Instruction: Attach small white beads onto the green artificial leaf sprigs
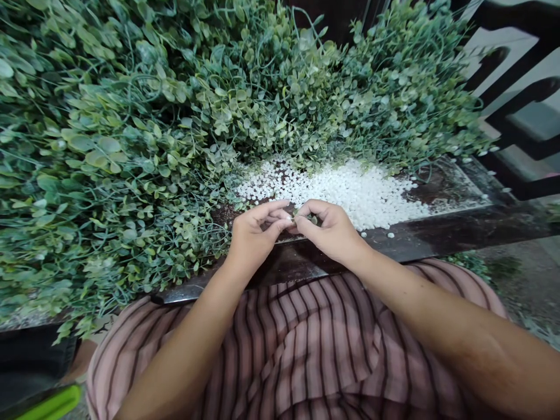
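Observation:
My left hand (256, 230) and my right hand (330, 227) meet fingertip to fingertip just above the front edge of the dark wooden bench (394, 242). A small green leafy piece (313, 219) shows between the thumb and index finger of my right hand. The left thumb and index finger are pinched together beside it, where a tiny whitish spot shows; what they grip is too small to make out. Right behind my hands lies a spread of small white pieces (363, 195), many in number.
Heaped artificial green foliage (166, 128) covers the left and back of the bench. Dark wooden chair or railing bars (520, 99) stand at the right. Striped cloth (306, 350) covers my lap. A bright green object (52, 403) is at the lower left.

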Motion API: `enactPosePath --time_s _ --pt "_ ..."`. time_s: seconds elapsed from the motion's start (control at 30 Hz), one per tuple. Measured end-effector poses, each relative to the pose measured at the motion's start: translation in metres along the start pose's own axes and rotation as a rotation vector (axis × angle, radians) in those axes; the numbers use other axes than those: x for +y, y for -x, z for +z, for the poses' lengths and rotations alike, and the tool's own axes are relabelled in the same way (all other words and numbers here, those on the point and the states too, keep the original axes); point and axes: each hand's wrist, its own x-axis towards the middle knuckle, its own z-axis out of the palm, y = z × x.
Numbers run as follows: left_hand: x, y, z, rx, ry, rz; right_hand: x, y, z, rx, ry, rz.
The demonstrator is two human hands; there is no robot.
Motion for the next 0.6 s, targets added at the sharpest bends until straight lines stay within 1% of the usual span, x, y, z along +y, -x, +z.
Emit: enactPosePath --time_s 0.1,0.2,0.37,0.6 --pt "0.000 -0.001 0.003 0.031 0.143 -0.121 0.001 -0.001 -0.001 -0.006 -0.047 -0.007" --pt "-0.002 -0.002 0.005 0.038 0.251 -0.187 0.002 -0.002 -0.001 -0.017 -0.085 0.013" --pt "-0.004 -0.001 0.006 0.009 0.351 -0.229 0.002 -0.002 0.000 -0.037 -0.153 0.049" --pt "-0.010 -0.003 0.007 0.031 0.442 -0.274 0.005 -0.001 0.002 -0.027 -0.206 0.036"
